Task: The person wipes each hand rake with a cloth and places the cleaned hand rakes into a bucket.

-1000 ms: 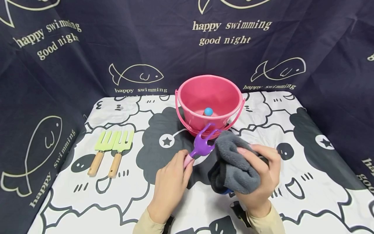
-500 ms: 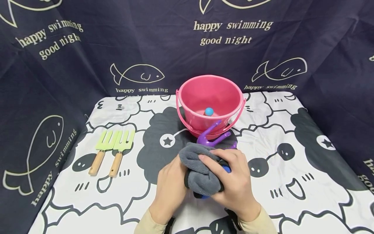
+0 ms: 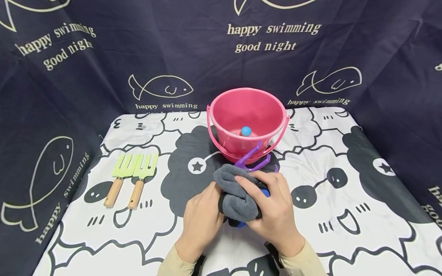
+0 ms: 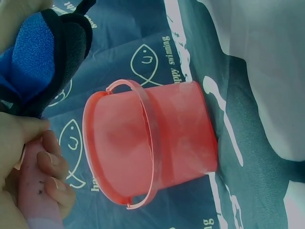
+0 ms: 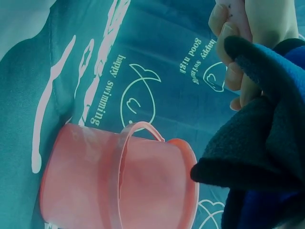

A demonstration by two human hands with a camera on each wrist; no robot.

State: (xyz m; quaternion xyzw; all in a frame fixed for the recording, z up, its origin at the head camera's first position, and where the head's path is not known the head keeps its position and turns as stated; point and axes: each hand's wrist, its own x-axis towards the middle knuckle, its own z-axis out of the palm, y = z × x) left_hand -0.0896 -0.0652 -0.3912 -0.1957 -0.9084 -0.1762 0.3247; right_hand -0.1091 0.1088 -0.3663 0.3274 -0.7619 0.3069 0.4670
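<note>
My left hand (image 3: 203, 214) grips the pink handle (image 4: 35, 191) of a purple toy hand rake (image 3: 246, 164), its tines pointing up and to the right. A folded grey and blue towel with black edging (image 3: 238, 199) is in my right hand (image 3: 277, 211), bunched against the rake where its head meets the handle. The towel hides the lower part of the rake's head and most of the handle in the head view. Just beyond the tines stands a pink bucket (image 3: 235, 147) with its carry handle lowered to the front. Inside the bucket lies a small blue ball (image 3: 246, 131).
Two light green garden forks (image 3: 122, 166) with wooden handles lie side by side at the left of the table. A black and white cartoon-print cloth (image 3: 145, 234) covers the table. Dark blue printed curtains (image 3: 186, 50) enclose the back and sides.
My right hand has brought the towel leftward onto the rake, covering its handle and lower head. The rake has turned in my left hand. Over the last half second both hands shifted only slightly.
</note>
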